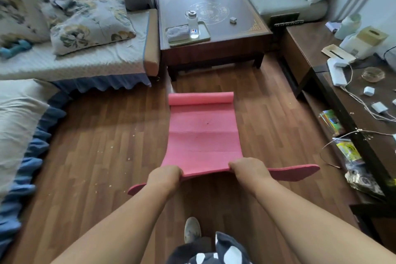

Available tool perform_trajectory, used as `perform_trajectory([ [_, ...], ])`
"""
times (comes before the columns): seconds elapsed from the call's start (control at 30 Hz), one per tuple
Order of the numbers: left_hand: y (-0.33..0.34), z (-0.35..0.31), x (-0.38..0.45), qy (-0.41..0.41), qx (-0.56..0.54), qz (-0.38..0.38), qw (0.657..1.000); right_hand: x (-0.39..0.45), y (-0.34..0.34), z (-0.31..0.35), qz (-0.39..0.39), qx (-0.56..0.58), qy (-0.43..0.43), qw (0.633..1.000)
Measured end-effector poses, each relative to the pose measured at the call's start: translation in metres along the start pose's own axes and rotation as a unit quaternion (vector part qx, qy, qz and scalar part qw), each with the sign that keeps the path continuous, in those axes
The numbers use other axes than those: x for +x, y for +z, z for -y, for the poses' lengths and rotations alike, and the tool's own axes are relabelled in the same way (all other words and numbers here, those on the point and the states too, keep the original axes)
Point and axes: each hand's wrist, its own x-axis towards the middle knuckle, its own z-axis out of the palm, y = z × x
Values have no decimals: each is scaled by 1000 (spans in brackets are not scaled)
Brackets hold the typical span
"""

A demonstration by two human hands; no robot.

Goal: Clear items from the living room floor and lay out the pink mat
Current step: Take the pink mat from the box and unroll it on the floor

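Observation:
The pink mat lies partly unrolled on the wooden floor in the middle of the room. Its far end is still a roll close to the dark coffee table. My left hand grips the mat's near edge on the left. My right hand grips the same edge on the right. The near edge is lifted off the floor, and its two corners stick out sideways past my hands.
A dark coffee table carries a tray and a bottle. Sofa beds with cushions run along the left. A cluttered side table with cables stands at the right, with packets on the floor. My foot is below.

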Motion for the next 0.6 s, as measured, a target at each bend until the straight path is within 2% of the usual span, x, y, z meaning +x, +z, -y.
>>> perform_trajectory([
  [0.2,52,-43,-60,-48,-36,4,998,-55,35,-18,28,-20,-30,999],
  [0.4,96,-83,-106,-45,-49,-18,998,-106,67,-40,36,-17,-27,999],
  [0.6,115,-88,-137,-49,-51,-18,997,-143,92,-34,23,-2,-20,1000],
])
